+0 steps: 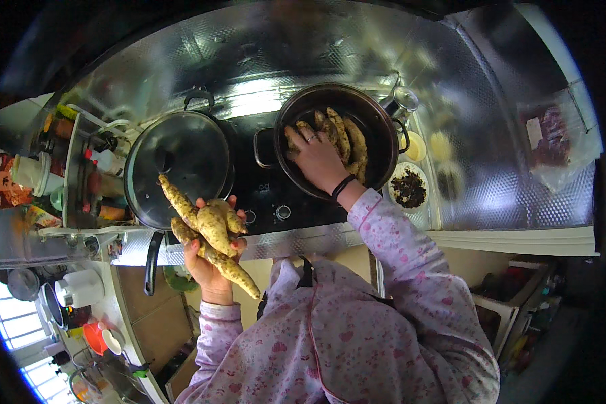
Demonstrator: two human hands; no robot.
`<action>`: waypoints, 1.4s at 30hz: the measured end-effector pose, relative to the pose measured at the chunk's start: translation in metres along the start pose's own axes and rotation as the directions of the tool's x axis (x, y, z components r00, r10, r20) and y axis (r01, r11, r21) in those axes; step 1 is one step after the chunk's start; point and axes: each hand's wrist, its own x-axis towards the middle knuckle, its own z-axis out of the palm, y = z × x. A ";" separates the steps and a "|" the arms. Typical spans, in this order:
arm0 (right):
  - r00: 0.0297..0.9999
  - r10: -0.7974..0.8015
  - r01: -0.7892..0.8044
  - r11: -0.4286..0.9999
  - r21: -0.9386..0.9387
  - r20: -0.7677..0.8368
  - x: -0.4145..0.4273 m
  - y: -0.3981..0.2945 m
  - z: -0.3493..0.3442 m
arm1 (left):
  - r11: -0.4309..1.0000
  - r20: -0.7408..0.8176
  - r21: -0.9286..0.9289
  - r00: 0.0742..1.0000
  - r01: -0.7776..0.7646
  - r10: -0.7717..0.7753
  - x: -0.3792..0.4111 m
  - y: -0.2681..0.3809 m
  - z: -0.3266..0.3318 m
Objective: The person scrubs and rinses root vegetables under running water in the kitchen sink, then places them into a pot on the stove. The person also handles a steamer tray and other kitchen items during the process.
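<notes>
My left hand (214, 262) holds a bunch of several yellowish, dirt-specked root tubers (213, 228), probably sweet potatoes, palm up at the counter's front edge. My right hand (320, 159) reaches down into a deep dark pot (379, 169) on the black cooktop (255, 174). Its fingers lie over a tuber (291, 135) near the pot's left wall; whether they grip it is hidden. Other tubers (356, 141) rest side by side on the pot's bottom, right of that hand. Left of the pot sits a wide pan with a glass lid (182, 151), partly behind the held tubers.
Right of the pot are a bowl of dark dried bits (408, 188), a yellowish bowl (414, 146) and a metal jug (403, 100). A white rack (70, 177) with bottles stands at left. The pan's black handle (152, 265) juts past the counter edge.
</notes>
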 end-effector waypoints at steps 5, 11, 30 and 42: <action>0.995 -0.003 -0.013 0.987 0.163 0.097 -0.007 0.003 -0.003 | 1.000 -0.004 0.011 1.000 0.024 -0.024 0.001 0.000 0.000; 0.986 -0.092 0.077 0.990 0.116 0.136 -0.007 0.006 -0.006 | 0.998 -0.011 0.036 0.999 0.041 -0.041 0.005 -0.004 0.003; 0.909 0.332 -0.398 0.511 0.762 0.251 -0.025 0.069 -0.055 | 0.986 -0.061 0.155 0.996 0.068 -0.059 0.013 -0.012 0.020; 0.888 0.221 -0.386 -0.121 0.915 0.404 -0.052 0.021 -0.118 | 0.865 -0.143 0.441 0.970 0.238 -0.195 0.098 -0.063 0.075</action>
